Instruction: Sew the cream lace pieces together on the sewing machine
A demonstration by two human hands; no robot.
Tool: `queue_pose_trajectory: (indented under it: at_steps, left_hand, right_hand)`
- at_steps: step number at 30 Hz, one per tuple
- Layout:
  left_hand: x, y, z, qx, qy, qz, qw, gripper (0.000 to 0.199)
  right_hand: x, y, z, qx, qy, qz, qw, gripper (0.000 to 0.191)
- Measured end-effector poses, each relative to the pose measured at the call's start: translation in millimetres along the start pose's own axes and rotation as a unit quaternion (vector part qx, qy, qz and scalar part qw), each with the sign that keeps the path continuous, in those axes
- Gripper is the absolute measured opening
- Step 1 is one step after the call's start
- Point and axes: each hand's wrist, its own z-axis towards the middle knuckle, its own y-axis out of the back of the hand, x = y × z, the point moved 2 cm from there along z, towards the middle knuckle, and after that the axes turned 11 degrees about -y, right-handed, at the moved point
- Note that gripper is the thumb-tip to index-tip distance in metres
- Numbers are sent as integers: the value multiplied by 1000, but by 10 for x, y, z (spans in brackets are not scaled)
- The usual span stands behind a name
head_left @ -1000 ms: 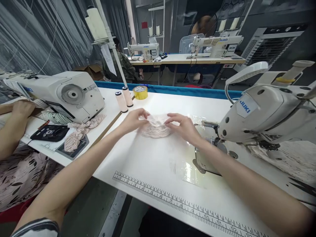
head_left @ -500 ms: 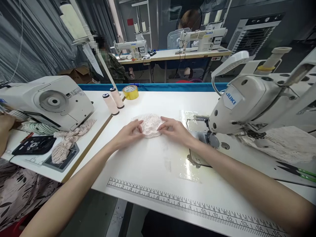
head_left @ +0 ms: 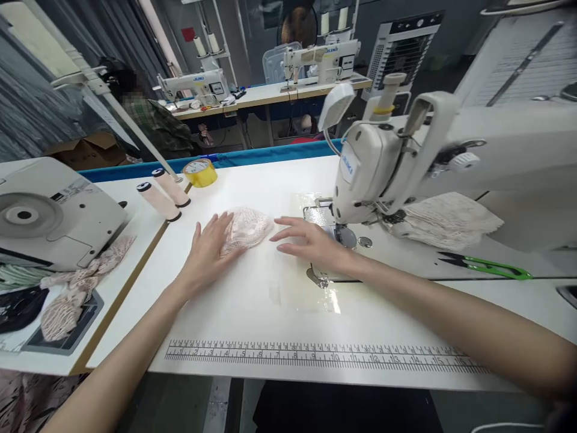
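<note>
A pale pink lace piece (head_left: 249,227), rounded like a cup, lies on the white sewing table (head_left: 234,307). My left hand (head_left: 210,246) rests at its left edge with the fingers spread, touching the lace. To the right of the lace, my right hand (head_left: 311,240) is apart from it, its fingers stretched out and holding nothing. That hand is just in front of the needle area of the sewing machine (head_left: 365,174). A stack of similar lace pieces (head_left: 451,219) sits under the machine's arm.
Green-handled thread snips (head_left: 487,264) lie right of the needle plate. Pink thread cones (head_left: 160,201) and a yellow tape roll (head_left: 201,173) stand at the back left. A ruler strip (head_left: 315,355) runs along the front edge. Another machine (head_left: 58,210) is at the left; a person (head_left: 153,120) sits beyond.
My right hand has let go of the lace and moved off to the right. My left hand's fingers have spread at the lace's edge. The view has turned to the right.
</note>
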Motion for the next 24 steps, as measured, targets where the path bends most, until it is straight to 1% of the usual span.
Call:
queue_pose_trajectory:
  at_steps: [2, 3, 4, 5, 6, 7, 9, 12, 15, 18, 21, 22, 24]
  left_hand:
    - [-266, 71, 19, -97, -78, 8, 992, 55]
    - [-436, 95, 32, -133, -127, 9, 983, 50]
    - [-619, 101, 47, -149, -181, 7, 972, 48]
    - [-803, 86, 65, -139, -231, 9, 963, 49]
    - [-974, 56, 86, -124, -267, 10, 956, 51]
    - [-1123, 17, 110, -113, -281, 5, 953, 52]
    - [-1355, -61, 158, -130, -291, -18, 948, 46]
    - [-1581, -140, 199, -150, -308, -55, 938, 37]
    - [-1778, -124, 163, -139, -367, -88, 915, 26]
    - [-1965, -62, 86, -139, -423, -133, 885, 11]
    - [-2092, -65, 61, -112, -451, -164, 870, 4]
    - [-2119, -84, 69, -104, -460, -156, 868, 6]
    - [-2147, -140, 111, -99, -472, -129, 866, 25]
  right_hand:
    - [-19, 53, -172, -10, -36, 54, 998, 14]
    - [-30, 76, -249, -11, -51, 72, 996, 12]
    - [-41, 96, -320, -11, -62, 91, 994, 11]
    - [-54, 116, -387, -10, -67, 114, 991, 12]
    - [-67, 134, -450, -6, -71, 142, 987, 14]
    - [-82, 152, -513, 1, -76, 172, 982, 17]
    - [-105, 190, -638, 23, -96, 228, 969, 23]
    - [-112, 277, -836, 43, -127, 297, 945, 26]
    - [-97, 408, -1035, 12, -134, 335, 932, 23]
    - [-103, 538, -1214, -29, -142, 306, 941, 23]
    - [-153, 686, -1358, -94, -101, 177, 975, 18]
    - [-183, 750, -1401, -123, -85, 122, 981, 19]
    - [-260, 909, -1481, -185, -71, 26, 980, 24]
